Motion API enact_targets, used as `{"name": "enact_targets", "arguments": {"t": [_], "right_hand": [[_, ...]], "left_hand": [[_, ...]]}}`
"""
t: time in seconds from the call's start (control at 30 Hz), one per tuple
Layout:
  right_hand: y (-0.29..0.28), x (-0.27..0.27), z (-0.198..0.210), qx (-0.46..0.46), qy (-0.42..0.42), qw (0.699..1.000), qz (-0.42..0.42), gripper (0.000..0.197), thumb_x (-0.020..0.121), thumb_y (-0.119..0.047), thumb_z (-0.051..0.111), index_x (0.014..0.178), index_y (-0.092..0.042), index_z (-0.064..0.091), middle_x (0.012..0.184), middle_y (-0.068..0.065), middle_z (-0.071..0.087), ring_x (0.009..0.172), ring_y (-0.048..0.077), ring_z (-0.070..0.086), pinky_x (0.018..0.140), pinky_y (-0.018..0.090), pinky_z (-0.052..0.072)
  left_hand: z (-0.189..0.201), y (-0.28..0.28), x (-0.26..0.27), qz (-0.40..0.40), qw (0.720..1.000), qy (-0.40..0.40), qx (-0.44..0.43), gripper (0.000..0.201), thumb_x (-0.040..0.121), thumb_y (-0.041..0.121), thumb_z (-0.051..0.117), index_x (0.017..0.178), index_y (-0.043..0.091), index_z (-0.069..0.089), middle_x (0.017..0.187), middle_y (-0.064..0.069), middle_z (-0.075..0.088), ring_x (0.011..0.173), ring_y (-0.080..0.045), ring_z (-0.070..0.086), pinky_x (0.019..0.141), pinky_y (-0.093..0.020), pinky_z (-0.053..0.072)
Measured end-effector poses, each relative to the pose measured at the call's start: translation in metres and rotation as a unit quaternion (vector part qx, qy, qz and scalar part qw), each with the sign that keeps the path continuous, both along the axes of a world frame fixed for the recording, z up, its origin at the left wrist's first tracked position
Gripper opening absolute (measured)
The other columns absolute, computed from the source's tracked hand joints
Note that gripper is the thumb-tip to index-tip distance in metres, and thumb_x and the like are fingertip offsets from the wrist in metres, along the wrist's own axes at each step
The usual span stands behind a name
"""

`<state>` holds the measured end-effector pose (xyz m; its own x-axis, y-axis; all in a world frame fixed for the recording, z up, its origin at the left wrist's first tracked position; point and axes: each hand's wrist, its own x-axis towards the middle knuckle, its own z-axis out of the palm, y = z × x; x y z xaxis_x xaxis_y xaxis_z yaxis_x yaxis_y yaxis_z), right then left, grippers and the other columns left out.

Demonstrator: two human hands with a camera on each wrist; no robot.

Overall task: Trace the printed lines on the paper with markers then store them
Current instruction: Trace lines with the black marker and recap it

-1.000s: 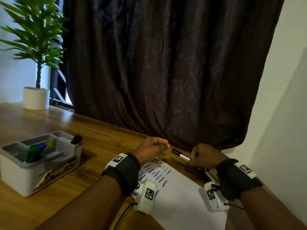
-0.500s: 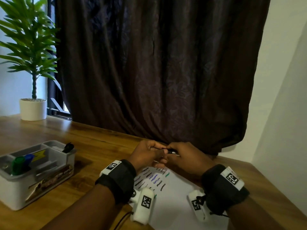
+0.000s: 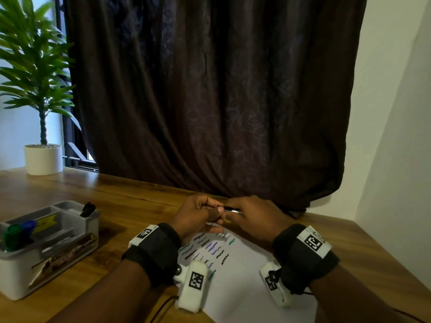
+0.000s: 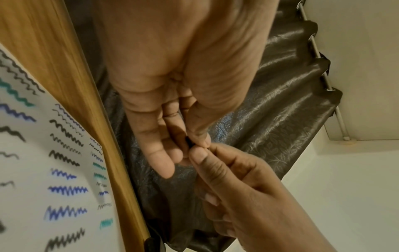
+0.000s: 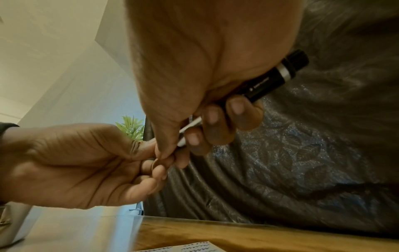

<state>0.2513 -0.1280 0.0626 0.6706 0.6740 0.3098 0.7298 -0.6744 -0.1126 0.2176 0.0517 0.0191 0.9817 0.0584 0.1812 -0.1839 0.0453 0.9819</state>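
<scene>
From the head camera I saw both hands meet just above the far end of the paper [image 3: 245,273], near the back edge of the counter [image 3: 121,201]. My right hand [image 3: 254,217] was wrapped around the black marker [image 3: 231,209], of which only a short silvery stretch showed between the hands there. The right wrist camera gave me more: the marker [image 5: 270,80] ran through the curled fingers [image 5: 235,109], its black butt end with a silver band sticking out past the palm, its pale barrel pointing toward my left hand [image 5: 82,163]. The left hand [image 3: 196,215] pinched something small and dark at the marker's tip end; in the left wrist view I saw only a sliver of black [image 4: 189,142] under the thumb, so I could not tell cap from nib. The grey organiser [image 3: 49,248] sat toward the counter's left edge with green and blue markers [image 3: 18,231] standing in it, visible only from the head. A potted plant [image 3: 39,89] stood at the back left corner.
</scene>
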Motion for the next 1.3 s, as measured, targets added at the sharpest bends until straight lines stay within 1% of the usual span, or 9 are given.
{"name": "enact_targets", "arguments": {"t": [0.4, 0.5, 0.6, 0.73, 0.83, 0.9, 0.97, 1.13, 1.3], "right_hand": [[-0.007, 0.011, 0.003, 0.005, 0.047, 0.998, -0.051, 0.036, 0.083, -0.063, 0.060, 0.104, -0.034, 0.063, 0.095, -0.008, 0.071, 0.085, 0.012, 0.067, 0.080, 0.035, 0.056], [-0.016, 0.021, 0.006, 0.073, 0.148, 0.984, -0.069, 0.027, 0.095, -0.037, 0.058, 0.121, -0.029, 0.060, 0.103, -0.005, 0.068, 0.091, 0.012, 0.065, 0.088, 0.034, 0.055], [-0.023, 0.023, 0.008, 0.178, 0.248, 0.951, -0.054, 0.031, 0.102, -0.009, 0.050, 0.130, -0.021, 0.053, 0.092, 0.001, 0.066, 0.070, 0.013, 0.062, 0.064, 0.027, 0.054], [-0.028, 0.019, 0.009, 0.385, 0.404, 0.830, -0.017, 0.022, 0.105, -0.002, 0.046, 0.121, 0.000, 0.062, 0.089, 0.017, 0.065, 0.060, 0.018, 0.061, 0.053, 0.027, 0.056], [-0.038, 0.017, 0.007, 0.557, 0.522, 0.646, 0.020, 0.029, 0.103, -0.003, 0.043, 0.124, -0.001, 0.063, 0.091, 0.019, 0.071, 0.060, 0.017, 0.067, 0.054, 0.025, 0.060], [-0.048, 0.014, 0.003, 0.609, 0.551, 0.569, 0.038, 0.033, 0.101, 0.002, 0.042, 0.126, -0.006, 0.063, 0.092, 0.017, 0.075, 0.060, 0.015, 0.070, 0.055, 0.025, 0.061], [-0.057, 0.008, -0.003, 0.597, 0.545, 0.589, 0.014, 0.030, 0.100, 0.002, 0.048, 0.123, -0.013, 0.060, 0.096, 0.014, 0.079, 0.065, 0.017, 0.073, 0.058, 0.028, 0.062], [-0.067, 0.000, -0.021, 0.457, 0.513, 0.724, -0.063, 0.024, 0.105, -0.032, 0.051, 0.122, -0.019, 0.061, 0.103, 0.009, 0.080, 0.080, 0.022, 0.072, 0.081, 0.040, 0.057], [-0.065, 0.002, -0.028, 0.348, 0.500, 0.789, -0.082, 0.040, 0.103, -0.046, 0.053, 0.109, -0.012, 0.073, 0.069, 0.003, 0.061, 0.083, 0.026, 0.072, 0.099, 0.053, 0.057]], "left_hand": [[0.003, 0.004, 0.000, 0.013, 0.997, 0.049, 0.050, 0.007, 0.096, 0.018, 0.063, 0.099, 0.016, 0.069, 0.096, -0.002, 0.077, 0.102, -0.023, 0.071, 0.097, -0.050, 0.055], [0.003, 0.006, 0.001, 0.007, 0.989, 0.100, 0.110, 0.009, 0.094, 0.021, 0.064, 0.103, 0.019, 0.067, 0.116, -0.002, 0.070, 0.114, -0.022, 0.060, 0.102, -0.044, 0.045], [-0.001, 0.006, 0.003, -0.013, 0.982, 0.118, 0.149, 0.007, 0.094, 0.017, 0.063, 0.099, 0.015, 0.067, 0.109, -0.003, 0.067, 0.106, -0.021, 0.058, 0.098, -0.038, 0.046], [-0.006, 0.004, 0.006, -0.023, 0.973, 0.121, 0.194, 0.013, 0.094, 0.023, 0.063, 0.100, 0.013, 0.068, 0.100, -0.006, 0.065, 0.101, -0.022, 0.058, 0.110, -0.046, 0.043], [-0.007, 0.003, 0.006, -0.034, 0.970, 0.128, 0.206, 0.013, 0.096, 0.027, 0.061, 0.097, 0.015, 0.066, 0.103, -0.007, 0.065, 0.105, -0.024, 0.058, 0.109, -0.046, 0.044], [-0.007, 0.002, 0.005, -0.050, 0.967, 0.134, 0.210, 0.015, 0.096, 0.030, 0.062, 0.097, 0.016, 0.067, 0.107, -0.009, 0.068, 0.110, -0.028, 0.061, 0.108, -0.047, 0.045], [-0.009, 0.001, 0.005, -0.070, 0.966, 0.135, 0.210, 0.022, 0.095, 0.030, 0.063, 0.104, 0.011, 0.069, 0.114, -0.015, 0.070, 0.113, -0.032, 0.063, 0.108, -0.048, 0.046], [-0.010, -0.005, 0.003, -0.101, 0.968, 0.147, 0.178, 0.014, 0.095, 0.022, 0.065, 0.104, 0.011, 0.065, 0.110, -0.015, 0.067, 0.110, -0.031, 0.062, 0.107, -0.044, 0.045], [-0.008, -0.008, 0.003, -0.081, 0.973, 0.150, 0.157, 0.013, 0.096, 0.018, 0.065, 0.102, 0.007, 0.067, 0.125, -0.022, 0.068, 0.124, -0.034, 0.061, 0.114, -0.048, 0.041]]}}
